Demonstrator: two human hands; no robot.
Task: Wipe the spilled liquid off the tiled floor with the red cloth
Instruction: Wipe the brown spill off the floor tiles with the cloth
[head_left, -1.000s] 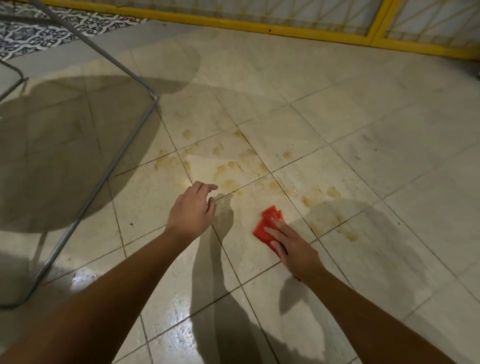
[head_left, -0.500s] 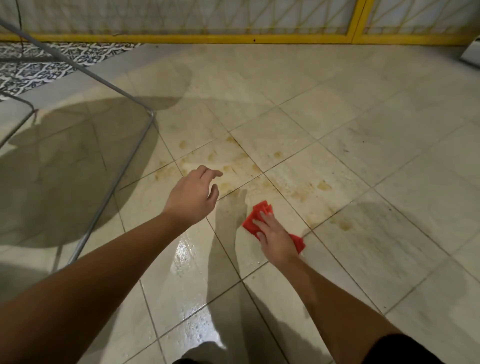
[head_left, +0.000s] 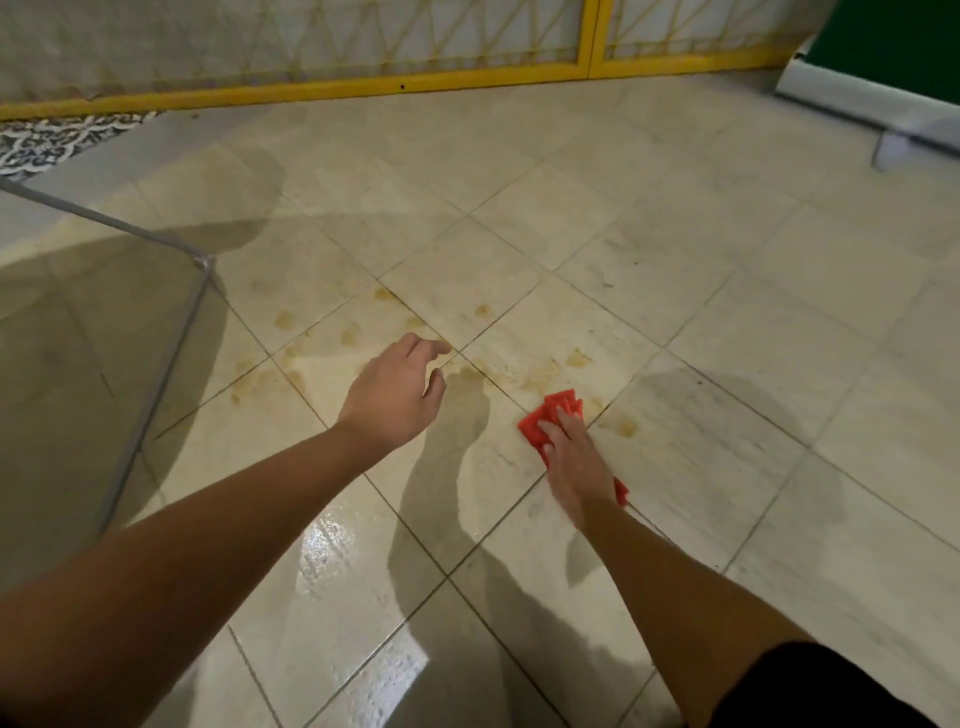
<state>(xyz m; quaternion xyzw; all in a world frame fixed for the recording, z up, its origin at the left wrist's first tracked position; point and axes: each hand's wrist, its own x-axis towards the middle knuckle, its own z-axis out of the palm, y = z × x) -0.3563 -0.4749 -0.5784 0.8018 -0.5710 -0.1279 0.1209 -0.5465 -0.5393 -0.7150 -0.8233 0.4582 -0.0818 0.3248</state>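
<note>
Lying flat on the tiled floor, the red cloth sat under the right hand, whose fingers were spread and pressed down on it rather than curled around it; a corner of cloth showed behind the wrist.

Spilled liquid: tan blotches scattered over several tiles just beyond and left of the cloth, some along the grout lines, one patch just right of the cloth.

Left hand: held above the floor, left of the cloth and apart from it, fingers loosely open and empty.

Floor: pale cream square tiles laid diagonally to the view, glossy and wet-looking with glare near the bottom centre, crossed by shadows of both arms.

Metal frame: thin grey tubing at far left, standing on the floor.

Yellow gate: lattice panels with a yellow bottom rail along the far edge.

Patterned tiles: dark-and-white strip at upper left, below the gate.
</note>
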